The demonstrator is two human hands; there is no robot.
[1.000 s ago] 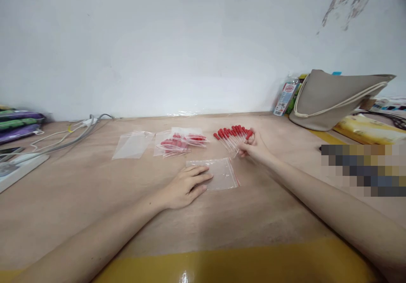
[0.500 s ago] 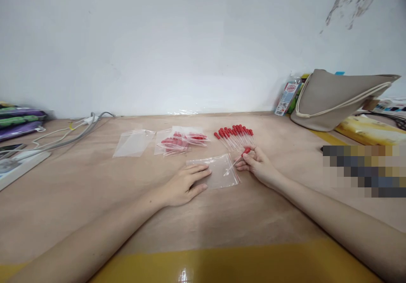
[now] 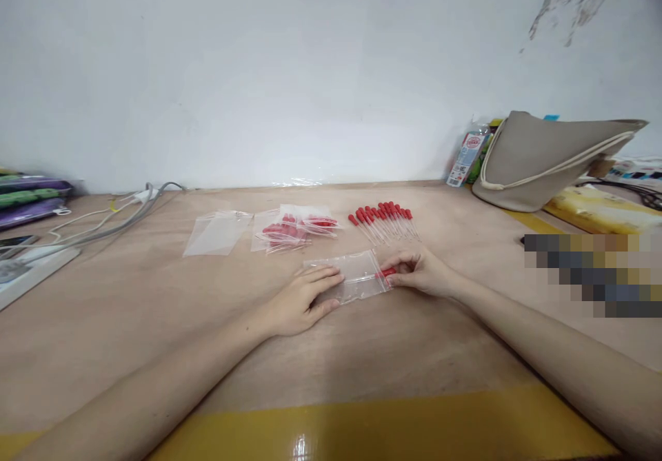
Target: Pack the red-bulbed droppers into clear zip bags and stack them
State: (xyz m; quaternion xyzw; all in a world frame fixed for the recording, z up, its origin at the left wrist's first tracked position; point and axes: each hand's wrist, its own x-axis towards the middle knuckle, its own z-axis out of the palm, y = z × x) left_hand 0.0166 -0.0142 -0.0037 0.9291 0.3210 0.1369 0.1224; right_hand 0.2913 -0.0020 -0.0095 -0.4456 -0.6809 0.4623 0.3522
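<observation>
A clear zip bag (image 3: pixel 356 268) lies flat in front of me with its zip end to the right. My left hand (image 3: pixel 310 295) rests open on the bag's left part, fingers stretched out over it. My right hand (image 3: pixel 418 271) is at the zip end, pinching the red bulb of a dropper (image 3: pixel 387 273). The dropper's clear tube lies inside the bag, and its bulb is at the bag's mouth. Beyond my right hand lies a fan of several red-bulbed droppers (image 3: pixel 383 220), bulbs pointing away from me.
Filled zip bags (image 3: pixel 289 230) with red-bulbed droppers are heaped behind my left hand. Flat zip bags (image 3: pixel 220 233) lie left of them. A grey pouch (image 3: pixel 548 161) and a carton (image 3: pixel 466 159) stand at the back right. Cables (image 3: pixel 124 213) and a power strip (image 3: pixel 46 268) are at the left.
My right hand has moved the dropper leftward and lower, sliding its tube from over the bag's zip end into the bag. My left hand stays in place on the bag.
</observation>
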